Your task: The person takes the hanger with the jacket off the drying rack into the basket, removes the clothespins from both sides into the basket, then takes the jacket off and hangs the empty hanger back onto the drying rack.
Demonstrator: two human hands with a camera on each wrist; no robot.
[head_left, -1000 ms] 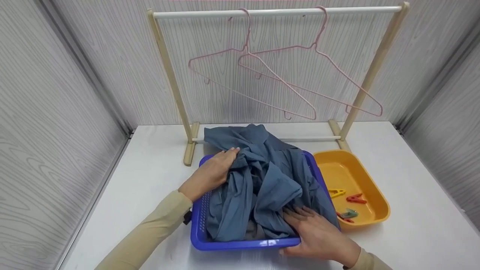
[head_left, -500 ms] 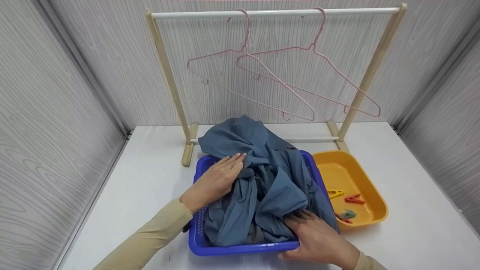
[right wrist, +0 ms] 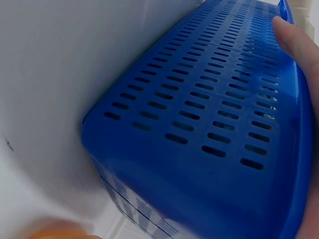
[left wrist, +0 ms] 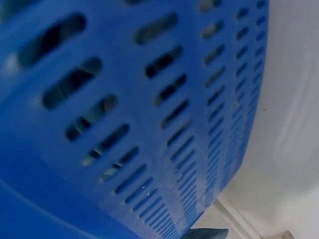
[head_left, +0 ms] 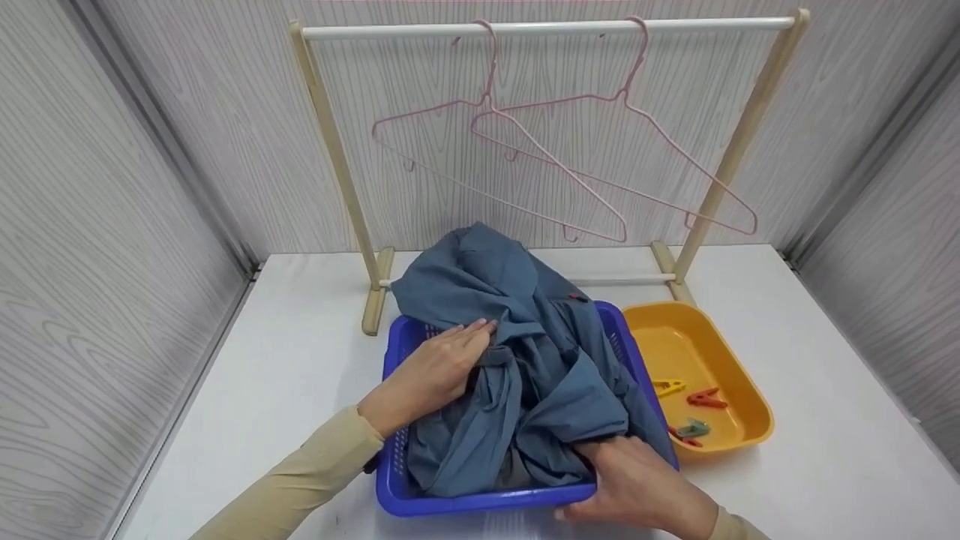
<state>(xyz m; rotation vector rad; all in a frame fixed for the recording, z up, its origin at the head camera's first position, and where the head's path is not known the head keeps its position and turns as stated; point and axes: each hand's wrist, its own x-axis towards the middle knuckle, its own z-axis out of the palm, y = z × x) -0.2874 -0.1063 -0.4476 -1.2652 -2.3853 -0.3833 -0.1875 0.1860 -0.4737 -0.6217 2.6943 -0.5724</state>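
Observation:
A blue-grey cloth garment [head_left: 487, 274] lies bunched in the blue plastic basket [head_left: 480, 501], spilling over its back edge. My left hand [head_left: 439, 367] rests on the garment at the basket's left side, fingers extended together; its thumb is hidden. At the front right corner, my right hand [head_left: 637, 484] grips the rim, its fingers inside under a fold of cloth. In the right wrist view the thumb [right wrist: 294, 45] lies against the outside of the slotted basket wall [right wrist: 184, 149]. Only the basket's side [left wrist: 164, 124] fills the left wrist view.
A rack with a white rail [head_left: 562, 27] and wooden posts stands behind the basket. Two pink wire hangers [head_left: 551, 160] [head_left: 675, 142] hang from it. An orange tray [head_left: 739, 375] with several clothespins [head_left: 707, 398] sits to the right. Panelled walls [head_left: 135, 187] enclose the white table [head_left: 307, 300].
My left hand has slid slightly right and nearer on the garment, and the garment's back part has bulged up and leftward. My right fingers have gone further under the cloth.

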